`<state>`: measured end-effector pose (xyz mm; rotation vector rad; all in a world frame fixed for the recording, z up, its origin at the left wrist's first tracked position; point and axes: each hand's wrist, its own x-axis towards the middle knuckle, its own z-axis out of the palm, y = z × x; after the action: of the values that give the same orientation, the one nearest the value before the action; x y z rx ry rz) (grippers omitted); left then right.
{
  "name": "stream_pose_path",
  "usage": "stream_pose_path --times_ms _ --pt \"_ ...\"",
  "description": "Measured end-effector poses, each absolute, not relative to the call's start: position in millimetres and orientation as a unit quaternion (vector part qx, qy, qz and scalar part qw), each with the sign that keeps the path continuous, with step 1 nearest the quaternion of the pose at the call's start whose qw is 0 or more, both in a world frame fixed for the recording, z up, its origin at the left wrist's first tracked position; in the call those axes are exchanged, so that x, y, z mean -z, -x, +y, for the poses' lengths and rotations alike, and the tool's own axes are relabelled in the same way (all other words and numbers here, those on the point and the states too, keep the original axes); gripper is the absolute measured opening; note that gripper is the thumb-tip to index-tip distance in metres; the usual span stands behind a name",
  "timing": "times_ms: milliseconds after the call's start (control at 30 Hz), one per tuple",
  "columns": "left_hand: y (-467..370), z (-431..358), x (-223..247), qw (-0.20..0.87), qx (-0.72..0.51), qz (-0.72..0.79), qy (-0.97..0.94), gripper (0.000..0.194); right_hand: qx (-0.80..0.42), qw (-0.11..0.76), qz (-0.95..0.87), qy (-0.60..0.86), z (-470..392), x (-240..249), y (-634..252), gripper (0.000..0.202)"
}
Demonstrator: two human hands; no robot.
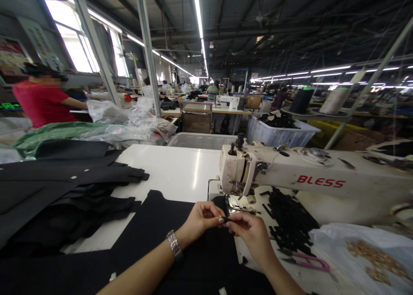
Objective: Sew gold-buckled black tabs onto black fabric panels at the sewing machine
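Note:
My left hand (206, 217), with a metal watch on its wrist, pinches one end of a small black strip (226, 219). The fingers of my right hand (245, 228) are closed on the strip's other side, so both hands nearly meet. They are just in front of the needle area of a white sewing machine (277, 168) marked BLESS. Black fabric (180, 243) lies on the table under my left forearm and reaches to the machine's presser foot. A small shiny bit shows at my left fingertips, too small to make out.
Black strips (290, 219), pink-handled snips (309, 261) and a plastic bag of gold-coloured pieces (371, 256) lie at the right. Stacked dark garments (64, 187) cover the left. Behind are a white bin (280, 133) and a person in red (43, 99).

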<state>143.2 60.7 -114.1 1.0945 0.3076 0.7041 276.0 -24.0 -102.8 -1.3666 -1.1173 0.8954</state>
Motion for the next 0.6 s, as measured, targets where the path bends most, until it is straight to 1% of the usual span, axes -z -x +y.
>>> stream_pose_path --times_ms 167,400,533,600 --pt "-144.9 61.2 116.9 0.773 -0.338 0.145 -0.516 0.038 -0.406 0.556 -0.442 0.575 -21.4 102.7 -277.8 0.017" --pt "-146.1 59.8 114.3 0.772 -0.355 0.151 -0.505 0.042 -0.442 0.545 -0.426 0.572 -20.1 101.5 -279.4 0.024" --pt "-146.0 60.4 116.5 0.783 -0.333 0.159 -0.502 0.045 -0.475 0.536 -0.399 0.573 -18.8 101.3 -278.7 0.028" --pt "-145.2 60.6 117.7 0.774 -0.310 0.172 -0.524 0.041 -0.506 0.526 -0.372 0.573 -17.7 103.4 -279.1 0.031"
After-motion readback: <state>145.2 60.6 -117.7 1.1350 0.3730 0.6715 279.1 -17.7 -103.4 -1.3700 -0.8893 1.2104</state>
